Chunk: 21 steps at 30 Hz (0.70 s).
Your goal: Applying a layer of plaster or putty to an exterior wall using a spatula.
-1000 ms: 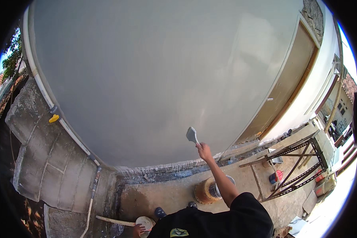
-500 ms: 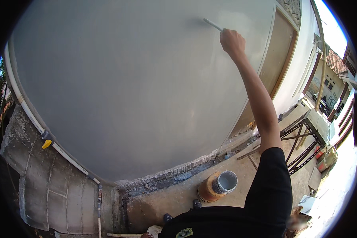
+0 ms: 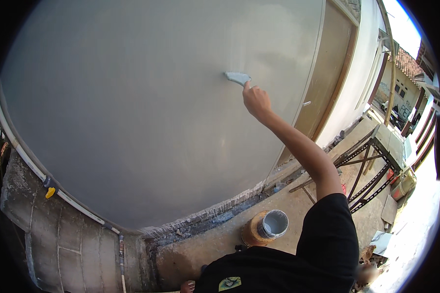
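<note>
My right hand (image 3: 257, 101) is closed round the handle of a wide, pale paintbrush (image 3: 238, 78). The brush lies against a large grey wall (image 3: 146, 122), its bristle end pointing left. Faint wet streaks show on the wall just above it. At the lower edge, beside my black shirt, a small part of my left hand (image 3: 187, 286) appears with its fingers curled; what they hold is cut off. On the ground below the wall, a grey-rimmed paint pail (image 3: 275, 223) with pale grey paint inside sits by a larger orange-brown drum (image 3: 252, 232), which seems to support it.
A wooden door (image 3: 327, 73) stands right of the grey wall. Farther right is a metal-framed table (image 3: 376, 151), with a yellowish jerrycan (image 3: 404, 185) past it. A white pipe (image 3: 29, 161) with a yellow valve handle (image 3: 50, 193) runs along the wall's left edge, above grey blockwork.
My right hand has brought the brush down and slightly left across the wall, its broad side now showing. The white round thing near my left hand has left the view.
</note>
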### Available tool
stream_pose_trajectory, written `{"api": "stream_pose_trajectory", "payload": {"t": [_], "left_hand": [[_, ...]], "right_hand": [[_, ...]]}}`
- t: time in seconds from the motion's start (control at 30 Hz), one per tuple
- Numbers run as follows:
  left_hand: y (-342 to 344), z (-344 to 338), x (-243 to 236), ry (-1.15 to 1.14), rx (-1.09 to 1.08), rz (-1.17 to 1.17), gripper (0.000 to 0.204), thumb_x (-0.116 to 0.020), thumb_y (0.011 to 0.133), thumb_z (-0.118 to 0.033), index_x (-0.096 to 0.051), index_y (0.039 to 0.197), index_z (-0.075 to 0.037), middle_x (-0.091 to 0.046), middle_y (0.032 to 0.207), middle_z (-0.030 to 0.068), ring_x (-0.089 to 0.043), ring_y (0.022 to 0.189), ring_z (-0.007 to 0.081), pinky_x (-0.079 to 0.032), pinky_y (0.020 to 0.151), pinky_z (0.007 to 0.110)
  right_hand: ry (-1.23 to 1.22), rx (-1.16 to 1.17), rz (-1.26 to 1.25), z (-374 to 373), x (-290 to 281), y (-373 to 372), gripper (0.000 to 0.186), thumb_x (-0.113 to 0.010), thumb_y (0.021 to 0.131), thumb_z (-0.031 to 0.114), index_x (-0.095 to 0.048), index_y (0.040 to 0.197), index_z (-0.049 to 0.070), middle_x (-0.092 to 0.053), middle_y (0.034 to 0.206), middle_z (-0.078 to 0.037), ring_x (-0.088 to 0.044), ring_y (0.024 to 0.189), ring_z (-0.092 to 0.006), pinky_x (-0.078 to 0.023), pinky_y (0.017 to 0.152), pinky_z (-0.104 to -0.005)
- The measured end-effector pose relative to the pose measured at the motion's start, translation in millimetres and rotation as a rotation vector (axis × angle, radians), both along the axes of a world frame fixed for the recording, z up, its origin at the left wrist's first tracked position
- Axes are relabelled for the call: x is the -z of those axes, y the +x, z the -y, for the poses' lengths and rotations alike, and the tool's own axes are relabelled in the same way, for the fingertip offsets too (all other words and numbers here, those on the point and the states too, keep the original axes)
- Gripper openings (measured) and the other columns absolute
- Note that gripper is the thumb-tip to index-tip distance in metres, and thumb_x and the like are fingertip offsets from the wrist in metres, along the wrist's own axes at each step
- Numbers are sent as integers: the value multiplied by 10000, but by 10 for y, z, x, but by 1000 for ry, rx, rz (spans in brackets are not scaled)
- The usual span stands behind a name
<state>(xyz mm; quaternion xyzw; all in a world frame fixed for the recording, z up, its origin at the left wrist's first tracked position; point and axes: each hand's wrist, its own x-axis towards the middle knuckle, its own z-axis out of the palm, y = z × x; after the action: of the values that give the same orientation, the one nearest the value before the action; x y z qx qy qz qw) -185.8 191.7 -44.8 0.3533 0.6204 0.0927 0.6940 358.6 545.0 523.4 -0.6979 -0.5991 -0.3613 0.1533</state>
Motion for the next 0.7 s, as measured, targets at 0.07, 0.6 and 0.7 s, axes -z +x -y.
{"api": "stream_pose_trajectory", "payload": {"t": [0.07,0.6,0.7], "left_hand": [[37,59,23,7,42,-8,561,-451,871,-375,-340,1307,-40,-468,1263,193,-491,1107,327,-364,953,421],[144,303,223,-84,-463,128,522,-480,853,-323,-380,1282,-43,-513,1200,195,-529,1065,312,-383,928,444],[138,523,395,-163,-532,195,482,-503,851,-305,-414,1242,-38,-528,1171,190,-553,1018,318,-415,897,447]], "right_hand": [[-68,17,-26,56,275,90,273,-453,820,49,-522,1049,-84,-595,665,-193,-627,599,-323,-500,511,-416],[415,-144,82,-372,-1575,-447,134,-486,816,71,-567,863,-25,-568,598,-167,-565,495,-253,-441,435,-369],[322,-100,147,-252,-608,-462,453,-513,762,10,-484,1205,-79,-558,613,-161,-608,506,-233,-482,415,-314]]}}
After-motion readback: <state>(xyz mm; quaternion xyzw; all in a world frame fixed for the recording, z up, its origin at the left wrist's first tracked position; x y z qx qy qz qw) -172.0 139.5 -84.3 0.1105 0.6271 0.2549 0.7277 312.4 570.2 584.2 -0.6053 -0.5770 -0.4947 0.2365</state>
